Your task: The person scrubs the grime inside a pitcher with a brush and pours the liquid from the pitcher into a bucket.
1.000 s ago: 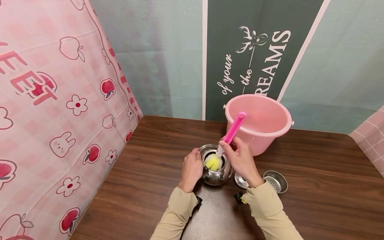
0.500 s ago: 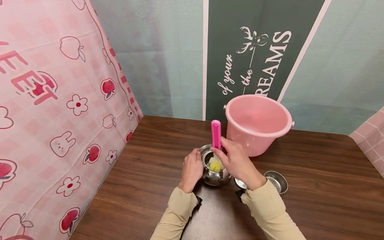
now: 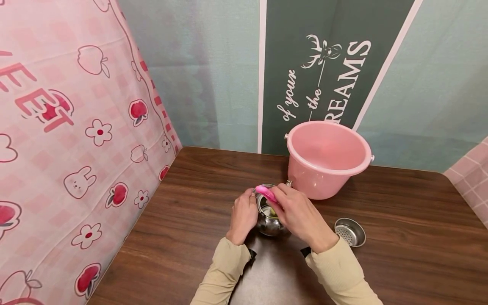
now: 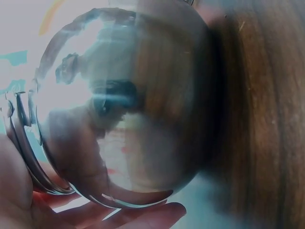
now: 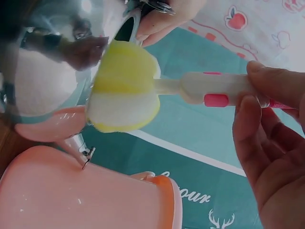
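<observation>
A shiny round metal teapot [image 3: 270, 227] stands on the table, its spout [image 3: 289, 183] toward the bucket. My left hand [image 3: 243, 217] holds the teapot at its left side; in the left wrist view its fingers [image 4: 157, 215] curve along the polished body. My right hand [image 3: 301, 212] grips a sponge bottle brush by its pink handle [image 3: 265, 192], which tilts left over the teapot's mouth. In the right wrist view, the yellow and white sponge head [image 5: 125, 88] is at the opening, partly inside, with thumb and fingers pinching the white and pink shaft [image 5: 219, 89].
A pink bucket [image 3: 318, 182] stands behind the teapot, to the right. Beside my right wrist sits a small perforated metal strainer [image 3: 351, 234]. The wooden table [image 3: 171, 250] ends at a green curtain [image 3: 198, 106] behind and a pink patterned cloth [image 3: 95, 169] on the left.
My right hand has shifted left and swung the brush handle from leaning right, through upright, to leaning left, the sponge lower in the teapot. A small metal lid is now hidden behind my right hand.
</observation>
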A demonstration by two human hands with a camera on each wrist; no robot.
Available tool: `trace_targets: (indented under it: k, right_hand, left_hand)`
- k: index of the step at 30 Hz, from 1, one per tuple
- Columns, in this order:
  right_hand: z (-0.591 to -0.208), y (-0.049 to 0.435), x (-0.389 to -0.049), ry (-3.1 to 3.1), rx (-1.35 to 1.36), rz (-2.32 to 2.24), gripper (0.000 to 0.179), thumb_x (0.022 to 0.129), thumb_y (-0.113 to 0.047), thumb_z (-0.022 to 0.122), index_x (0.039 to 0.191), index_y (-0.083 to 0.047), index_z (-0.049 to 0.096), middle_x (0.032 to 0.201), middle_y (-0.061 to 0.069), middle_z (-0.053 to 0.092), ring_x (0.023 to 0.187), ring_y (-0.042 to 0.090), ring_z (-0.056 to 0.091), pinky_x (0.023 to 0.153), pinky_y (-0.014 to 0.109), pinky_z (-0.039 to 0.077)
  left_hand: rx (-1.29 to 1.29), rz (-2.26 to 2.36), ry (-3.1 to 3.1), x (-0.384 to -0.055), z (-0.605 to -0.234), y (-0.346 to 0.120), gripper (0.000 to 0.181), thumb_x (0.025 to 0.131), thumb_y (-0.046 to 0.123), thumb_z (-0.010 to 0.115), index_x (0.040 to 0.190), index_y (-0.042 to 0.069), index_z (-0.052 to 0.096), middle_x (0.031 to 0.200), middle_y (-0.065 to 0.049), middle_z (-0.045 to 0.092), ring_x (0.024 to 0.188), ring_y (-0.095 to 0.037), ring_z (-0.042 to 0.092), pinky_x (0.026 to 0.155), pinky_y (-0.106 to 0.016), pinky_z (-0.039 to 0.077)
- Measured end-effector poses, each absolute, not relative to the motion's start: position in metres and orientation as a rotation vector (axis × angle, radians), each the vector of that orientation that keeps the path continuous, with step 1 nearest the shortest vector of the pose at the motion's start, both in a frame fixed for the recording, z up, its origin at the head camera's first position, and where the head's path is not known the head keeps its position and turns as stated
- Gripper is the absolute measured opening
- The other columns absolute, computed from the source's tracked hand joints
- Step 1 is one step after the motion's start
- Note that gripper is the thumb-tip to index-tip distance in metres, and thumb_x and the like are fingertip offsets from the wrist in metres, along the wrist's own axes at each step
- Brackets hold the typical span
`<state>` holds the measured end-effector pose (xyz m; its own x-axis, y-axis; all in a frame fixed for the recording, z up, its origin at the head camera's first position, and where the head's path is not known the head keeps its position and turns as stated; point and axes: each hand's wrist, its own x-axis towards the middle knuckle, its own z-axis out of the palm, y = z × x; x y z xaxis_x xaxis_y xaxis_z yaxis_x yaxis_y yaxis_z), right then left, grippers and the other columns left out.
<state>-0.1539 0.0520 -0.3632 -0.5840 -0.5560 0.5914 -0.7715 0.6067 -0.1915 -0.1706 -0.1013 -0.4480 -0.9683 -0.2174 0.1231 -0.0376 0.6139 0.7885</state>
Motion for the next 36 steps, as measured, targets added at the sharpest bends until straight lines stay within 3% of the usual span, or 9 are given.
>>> trace_targets:
  k: [3, 5, 7, 11, 15, 18, 21, 27, 36]
  right_hand:
    - [-0.367, 0.055, -0.154, -2.298, 1.072, 0.589, 0.019, 0.080, -0.009, 0.076, 0.094, -0.009, 0.063, 0.079, -0.002, 0.057, 0.065, 0.010, 0.051, 0.060, 0.025, 0.046]
    - [-0.370, 0.056, -0.155, -2.261, 1.089, 0.591, 0.015, 0.084, -0.012, 0.073, 0.094, -0.009, 0.063, 0.080, -0.002, 0.058, 0.065, 0.011, 0.052, 0.061, 0.026, 0.047]
    - [-0.372, 0.058, -0.156, -2.231, 1.098, 0.587, 0.011, 0.092, -0.020, 0.065, 0.093, -0.008, 0.063, 0.080, -0.001, 0.058, 0.066, 0.011, 0.054, 0.062, 0.027, 0.047]
    - [-0.376, 0.061, -0.156, -2.181, 1.119, 0.606, 0.029, 0.101, -0.030, 0.045, 0.090, -0.008, 0.061, 0.081, -0.001, 0.060, 0.070, 0.013, 0.058, 0.065, 0.028, 0.050]
    - [-0.378, 0.065, -0.157, -2.141, 1.121, 0.682, 0.008, 0.087, -0.011, 0.069, 0.090, -0.007, 0.063, 0.082, -0.001, 0.062, 0.073, 0.012, 0.062, 0.068, 0.027, 0.052]
    - [-0.380, 0.067, -0.158, -2.108, 1.101, 0.749, 0.023, 0.071, 0.001, 0.078, 0.088, -0.007, 0.064, 0.080, -0.002, 0.062, 0.070, 0.009, 0.061, 0.067, 0.025, 0.052]
    - [-0.383, 0.069, -0.159, -2.078, 1.081, 0.807, 0.024, 0.069, 0.003, 0.078, 0.086, -0.007, 0.066, 0.079, -0.002, 0.063, 0.068, 0.008, 0.061, 0.066, 0.024, 0.052]
    - [-0.392, 0.072, -0.162, -2.048, 1.014, 0.908, 0.011, 0.078, -0.003, 0.075, 0.087, -0.006, 0.069, 0.079, 0.001, 0.068, 0.070, 0.012, 0.064, 0.067, 0.025, 0.053]
    - [-0.397, 0.072, -0.162, -2.050, 0.816, 1.142, 0.025, 0.066, 0.009, 0.081, 0.082, -0.006, 0.070, 0.075, 0.002, 0.071, 0.062, 0.004, 0.062, 0.060, 0.011, 0.049]
  left_hand:
    - [0.207, -1.270, -2.631, -0.170, -0.448, -0.101, 0.037, 0.100, 0.023, 0.036, 0.123, 0.013, 0.064, 0.119, -0.012, 0.068, 0.109, -0.037, 0.064, 0.086, -0.055, 0.049]
    - [0.203, -1.271, -2.636, -0.170, -0.448, -0.101, 0.037, 0.100, 0.023, 0.037, 0.123, 0.013, 0.063, 0.120, -0.012, 0.068, 0.109, -0.037, 0.064, 0.086, -0.055, 0.049]
    - [0.204, -1.268, -2.638, -0.170, -0.447, -0.102, 0.037, 0.100, 0.023, 0.037, 0.123, 0.013, 0.063, 0.120, -0.012, 0.068, 0.109, -0.037, 0.064, 0.086, -0.055, 0.049]
    - [0.215, -1.263, -2.640, -0.170, -0.447, -0.102, 0.037, 0.100, 0.023, 0.037, 0.124, 0.012, 0.063, 0.121, -0.013, 0.067, 0.108, -0.039, 0.064, 0.086, -0.055, 0.049]
    - [0.214, -1.267, -2.639, -0.171, -0.447, -0.103, 0.038, 0.101, 0.023, 0.036, 0.125, 0.012, 0.063, 0.123, -0.013, 0.067, 0.110, -0.038, 0.063, 0.088, -0.055, 0.049]
    - [0.207, -1.271, -2.637, -0.171, -0.447, -0.102, 0.038, 0.100, 0.023, 0.037, 0.126, 0.012, 0.063, 0.123, -0.012, 0.066, 0.111, -0.038, 0.063, 0.089, -0.055, 0.048]
    - [0.206, -1.272, -2.636, -0.171, -0.447, -0.102, 0.037, 0.100, 0.023, 0.037, 0.125, 0.013, 0.063, 0.123, -0.012, 0.067, 0.111, -0.038, 0.063, 0.089, -0.055, 0.048]
    - [0.200, -1.261, -2.643, -0.170, -0.447, -0.103, 0.037, 0.100, 0.023, 0.038, 0.125, 0.013, 0.063, 0.122, -0.011, 0.067, 0.109, -0.038, 0.064, 0.087, -0.055, 0.049]
    - [0.183, -1.272, -2.629, -0.171, -0.446, -0.103, 0.038, 0.100, 0.022, 0.037, 0.125, 0.011, 0.063, 0.123, -0.011, 0.067, 0.111, -0.038, 0.063, 0.088, -0.056, 0.048]
